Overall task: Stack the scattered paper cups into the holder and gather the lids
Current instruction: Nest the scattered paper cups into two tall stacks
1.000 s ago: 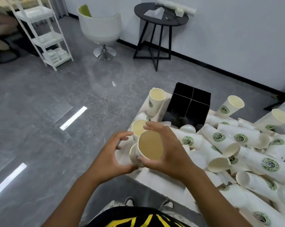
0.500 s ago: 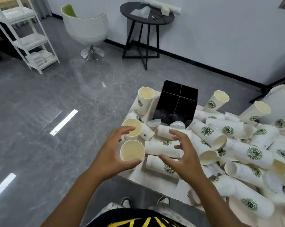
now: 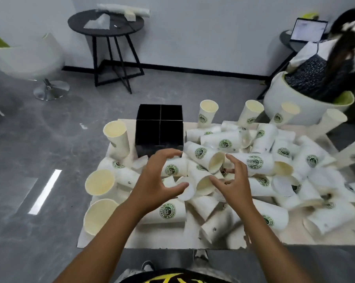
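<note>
Both hands, left hand (image 3: 154,180) and right hand (image 3: 234,183), spread-fingered and holding nothing over heaped paper cups (image 3: 252,163) crowding one four-compartment black holder (image 3: 159,130) on the counter (image 3: 103,241).

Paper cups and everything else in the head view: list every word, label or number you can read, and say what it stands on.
"ENJOY LIFE COFFEE", as best it reads, circles the green round logo on the lying paper cup nearest the camera.
The other cups bear the same green ring, too blurred to read.
Laptop screen: too small to read.
Yellow print on the black shirt: cut off, unreadable.
Black holder: no text.
</note>
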A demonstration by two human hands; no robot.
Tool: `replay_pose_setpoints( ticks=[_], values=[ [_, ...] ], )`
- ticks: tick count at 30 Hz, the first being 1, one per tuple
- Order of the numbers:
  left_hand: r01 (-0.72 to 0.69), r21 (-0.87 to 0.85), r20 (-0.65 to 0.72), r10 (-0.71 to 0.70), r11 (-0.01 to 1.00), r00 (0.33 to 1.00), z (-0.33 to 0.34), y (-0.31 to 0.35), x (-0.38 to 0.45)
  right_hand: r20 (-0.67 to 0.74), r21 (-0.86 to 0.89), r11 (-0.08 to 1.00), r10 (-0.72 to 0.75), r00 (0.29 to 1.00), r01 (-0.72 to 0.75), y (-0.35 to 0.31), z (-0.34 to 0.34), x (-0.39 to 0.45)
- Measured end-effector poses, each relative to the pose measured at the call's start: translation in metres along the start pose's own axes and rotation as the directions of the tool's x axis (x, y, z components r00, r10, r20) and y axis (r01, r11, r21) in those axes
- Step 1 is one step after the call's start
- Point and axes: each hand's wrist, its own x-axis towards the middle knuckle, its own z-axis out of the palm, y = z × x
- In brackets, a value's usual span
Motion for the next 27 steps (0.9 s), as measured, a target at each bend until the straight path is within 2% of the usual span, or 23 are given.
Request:
replay_pose_setpoints(
  ticks=[4, 9, 13, 19, 22, 25, 27],
  values=[
    [0.063, 0.004, 0.054, -0.063, 0.998, 0.997, 0.037, -0.002, 0.016, 0.023, -0.045, 0.999, 0.032, 0.999, -0.031, 0.024, -0.001, 0.025],
    [0.190, 0.049, 0.055, -0.193, 0.980, 0.980, 0.067, -0.005, 0.033, 0.109, -0.087, 0.990, 0.116, 0.987, -0.107, 0.048, 0.014, 0.057],
    [0.282, 0.068, 0.054, -0.286, 0.957, 0.957, 0.081, -0.004, 0.039, 0.162, -0.173, 0.980, 0.123, 0.979, -0.094, 0.053, 0.026, 0.076],
    [0.297, 0.084, 0.043, -0.301, 0.951, 0.953, 0.092, -0.017, 0.043, 0.154, -0.375, 0.927, 0.076, 0.985, -0.014, 0.055, 0.032, 0.092],
    [0.305, 0.073, 0.040, -0.308, 0.950, 0.950, 0.096, -0.021, 0.046, 0.095, -0.429, 0.903, 0.039, 0.995, 0.005, 0.056, 0.030, 0.091],
    [0.305, 0.089, 0.039, -0.309, 0.948, 0.950, 0.100, -0.024, 0.051, 0.027, -0.415, 0.910, 0.002, 1.000, 0.009, 0.054, 0.021, 0.089],
    [0.298, 0.094, 0.043, -0.302, 0.950, 0.952, 0.102, -0.025, 0.057, -0.003, -0.330, 0.943, -0.042, 0.999, 0.038, 0.049, 0.012, 0.087]
  ],
)
